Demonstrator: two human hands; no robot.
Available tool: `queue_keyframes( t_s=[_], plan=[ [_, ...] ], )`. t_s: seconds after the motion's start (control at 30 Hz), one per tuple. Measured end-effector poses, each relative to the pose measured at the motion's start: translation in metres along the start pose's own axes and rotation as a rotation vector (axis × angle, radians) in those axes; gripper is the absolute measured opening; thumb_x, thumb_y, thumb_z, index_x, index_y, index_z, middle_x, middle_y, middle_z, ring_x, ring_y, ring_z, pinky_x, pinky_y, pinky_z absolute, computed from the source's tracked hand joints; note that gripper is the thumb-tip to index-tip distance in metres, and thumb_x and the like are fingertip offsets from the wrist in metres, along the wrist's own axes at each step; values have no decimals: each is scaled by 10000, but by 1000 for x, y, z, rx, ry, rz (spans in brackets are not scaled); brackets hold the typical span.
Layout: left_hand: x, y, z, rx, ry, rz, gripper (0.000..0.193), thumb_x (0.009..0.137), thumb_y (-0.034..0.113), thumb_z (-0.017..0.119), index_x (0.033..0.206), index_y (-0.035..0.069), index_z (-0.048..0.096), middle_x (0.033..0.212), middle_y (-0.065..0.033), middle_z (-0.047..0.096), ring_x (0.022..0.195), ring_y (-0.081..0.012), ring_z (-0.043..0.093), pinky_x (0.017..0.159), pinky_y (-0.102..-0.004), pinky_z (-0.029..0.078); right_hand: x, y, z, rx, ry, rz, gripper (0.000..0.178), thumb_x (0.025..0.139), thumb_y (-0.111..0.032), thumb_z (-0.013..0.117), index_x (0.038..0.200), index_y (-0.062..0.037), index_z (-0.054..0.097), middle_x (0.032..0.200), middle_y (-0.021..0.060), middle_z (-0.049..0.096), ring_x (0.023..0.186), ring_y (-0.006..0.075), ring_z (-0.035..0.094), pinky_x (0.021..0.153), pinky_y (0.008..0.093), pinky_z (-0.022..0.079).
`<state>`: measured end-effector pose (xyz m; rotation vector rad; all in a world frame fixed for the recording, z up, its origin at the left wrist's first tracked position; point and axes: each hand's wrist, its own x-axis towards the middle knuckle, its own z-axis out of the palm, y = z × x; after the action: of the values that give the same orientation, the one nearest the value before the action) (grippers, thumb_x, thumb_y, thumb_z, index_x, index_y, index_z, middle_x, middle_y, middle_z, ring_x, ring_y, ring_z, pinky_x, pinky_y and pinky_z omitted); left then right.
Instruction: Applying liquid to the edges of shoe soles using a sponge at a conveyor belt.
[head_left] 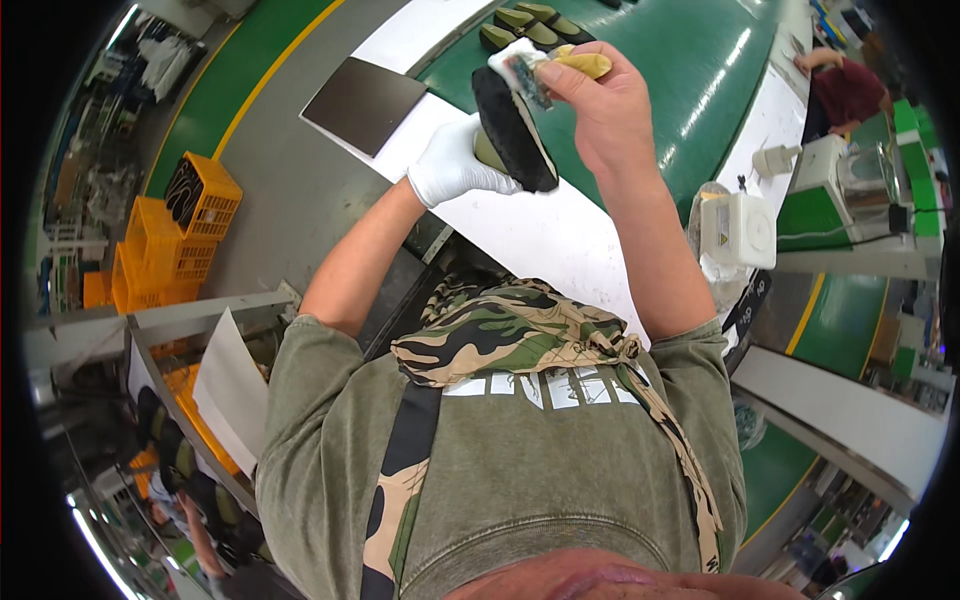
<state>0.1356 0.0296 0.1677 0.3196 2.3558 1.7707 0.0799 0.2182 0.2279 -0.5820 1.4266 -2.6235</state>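
My left hand, in a white glove, is closed around a shoe over the white table edge. The shoe's black, fuzzy-looking side faces me, and a bit of olive green shows by my fingers. My bare right hand is closed in a pinch at the shoe's far end. It holds a white wad of cloth with a dark, stained patch, touching or very near the shoe. A yellowish piece, its kind unclear, is also between those fingers. Several olive green shoes stand beyond my hands.
Behind the white work ledge runs a green conveyor belt. A dark square board lies left on the ledge. To the right stands a white container; a person works beyond. Yellow crates are stacked left.
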Motion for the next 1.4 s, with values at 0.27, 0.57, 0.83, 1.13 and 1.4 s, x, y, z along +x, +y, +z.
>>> queue_keyframes(
  t_s=[0.27, 0.57, 0.83, 1.13, 1.4],
  plan=[
    [-35, -9, -17, -495, -227, 29, 573, 701, 132, 768, 1207, -44, 566, 1090, -90, 658, 997, -179, 613, 922, -329, 476, 26, 16, 5, -37, -175, -113, 207, 806, 64, 728, 872, -42, 564, 877, 20, 615, 762, 75, 578, 689, 203, 493],
    [-67, -27, -50, -815, -17, -39, 829, 727, 361, 714, 1391, -39, 420, 1269, -187, 597, 1127, -336, 613, 993, -416, 487, 2, 57, 15, -152, -459, 45, 257, 760, 24, 772, 806, -61, 533, 894, 51, 618, 876, 126, 592, 736, 256, 482],
    [-88, -31, -63, -978, -13, 11, 774, 742, 315, 693, 1392, 0, 413, 1250, -170, 586, 1094, -332, 624, 981, -430, 496, 30, 84, 50, -38, -502, 105, 229, 770, 2, 775, 821, -47, 558, 881, 49, 629, 853, 111, 598, 711, 240, 489],
    [-119, -62, -73, -1053, 272, -8, 707, 807, 368, 673, 1370, -3, 463, 1277, -182, 592, 1155, -346, 596, 1038, -461, 455, -3, 107, 62, -260, -556, -37, 248, 778, -12, 775, 815, -44, 532, 906, 78, 642, 891, 120, 598, 739, 263, 486],
    [-137, -98, -85, -1103, 440, 19, 754, 844, 452, 637, 1394, -18, 429, 1328, -233, 549, 1249, -388, 524, 1083, -505, 408, -20, 102, 26, -250, -825, 222, 274, 773, -10, 776, 823, -66, 513, 942, 76, 627, 974, 159, 596, 789, 279, 466]
  ],
)
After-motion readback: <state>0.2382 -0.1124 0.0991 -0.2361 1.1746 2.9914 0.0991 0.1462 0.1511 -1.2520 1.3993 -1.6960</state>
